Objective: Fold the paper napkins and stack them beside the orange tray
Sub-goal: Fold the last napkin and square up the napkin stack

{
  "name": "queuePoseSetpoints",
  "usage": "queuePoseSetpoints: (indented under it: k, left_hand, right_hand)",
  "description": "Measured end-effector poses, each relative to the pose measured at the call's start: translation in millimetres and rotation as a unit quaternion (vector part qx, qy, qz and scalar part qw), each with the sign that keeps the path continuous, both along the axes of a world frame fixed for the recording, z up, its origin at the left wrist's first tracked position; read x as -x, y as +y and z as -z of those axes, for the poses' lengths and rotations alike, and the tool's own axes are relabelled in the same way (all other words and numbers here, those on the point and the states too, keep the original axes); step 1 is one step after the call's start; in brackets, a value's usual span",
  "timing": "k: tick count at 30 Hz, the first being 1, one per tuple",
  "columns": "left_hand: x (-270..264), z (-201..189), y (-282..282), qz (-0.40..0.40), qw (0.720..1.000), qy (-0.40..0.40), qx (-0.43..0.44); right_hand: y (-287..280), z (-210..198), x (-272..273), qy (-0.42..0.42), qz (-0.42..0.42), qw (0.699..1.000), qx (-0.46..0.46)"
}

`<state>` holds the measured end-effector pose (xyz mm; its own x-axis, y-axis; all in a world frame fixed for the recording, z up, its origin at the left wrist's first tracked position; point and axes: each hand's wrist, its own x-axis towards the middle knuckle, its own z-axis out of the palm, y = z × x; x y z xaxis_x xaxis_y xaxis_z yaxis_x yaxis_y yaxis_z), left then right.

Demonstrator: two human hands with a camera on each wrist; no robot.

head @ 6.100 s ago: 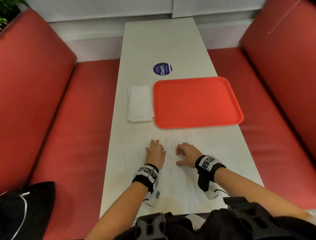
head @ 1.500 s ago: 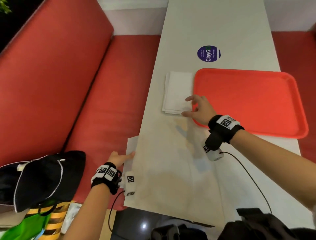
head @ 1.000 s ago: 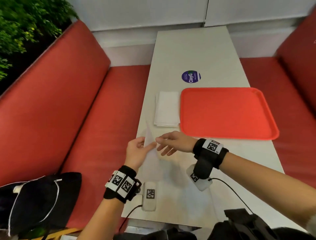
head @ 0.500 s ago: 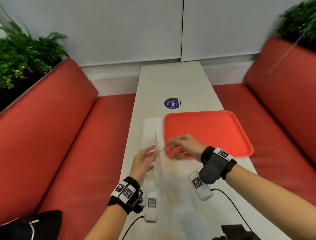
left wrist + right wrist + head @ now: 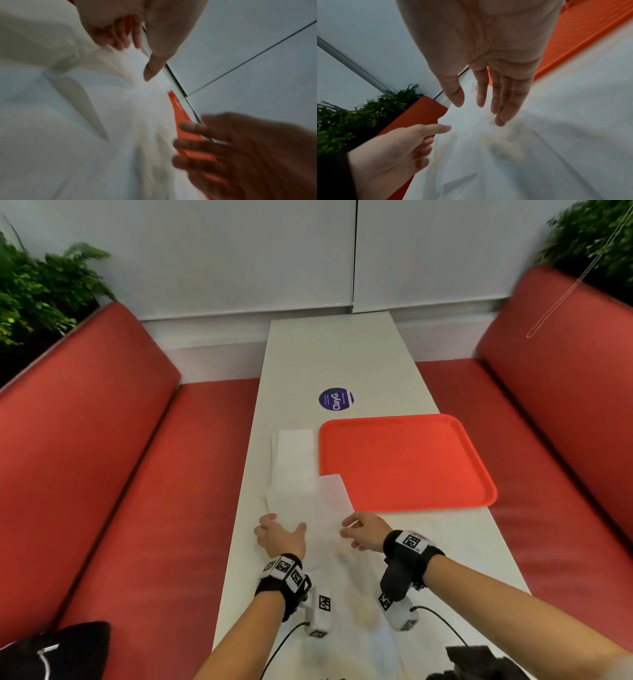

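An orange tray [image 5: 404,460] lies on the white table [image 5: 335,354], with a stack of folded white napkins [image 5: 294,453] along its left edge. In front of the stack an unfolded napkin [image 5: 308,505] is spread out between my hands, its far corner over the tray's near left corner. My left hand [image 5: 279,530] pinches its near left edge, thumb on top and fingers beneath [image 5: 419,135]. My right hand [image 5: 359,529] is at the napkin's right edge with straight fingers [image 5: 501,108] and the thumb apart. The left wrist view is blurred.
Red cushioned benches [image 5: 120,474] run along both sides of the narrow table. A round purple sticker [image 5: 335,398] sits beyond the tray. Green plants [image 5: 41,292] stand behind the backrests, and a black bag [image 5: 54,648] lies on the left bench near me.
The napkin stood on edge between my hands half a second ago; it now lies spread out flat and lower. Both hands have drawn back toward me and apart.
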<state>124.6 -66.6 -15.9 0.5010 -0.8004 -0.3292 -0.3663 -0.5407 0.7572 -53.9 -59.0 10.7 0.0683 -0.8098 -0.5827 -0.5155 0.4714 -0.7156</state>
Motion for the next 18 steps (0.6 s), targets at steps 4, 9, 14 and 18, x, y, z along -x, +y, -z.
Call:
queuePoseSetpoints:
  k: [4,9,14,18]
  left_hand:
    - [-15,0,-10,0.008,0.993,-0.053,-0.105]
    - [-20,4,-23,0.021,0.996,0.010,-0.091]
    - [-6,-29,-20,0.101,0.985,0.138,0.017]
    - [4,-80,-15,0.189,0.945,0.266,0.012]
  right_hand:
    - [-5,5,8,0.001,0.009,1.000,-0.012]
    - [-13,8,15,0.009,0.012,1.000,0.005]
    - [-20,1,23,-0.015,0.054,0.998,0.041]
    - [-23,-3,28,-0.046,0.091,0.994,0.043]
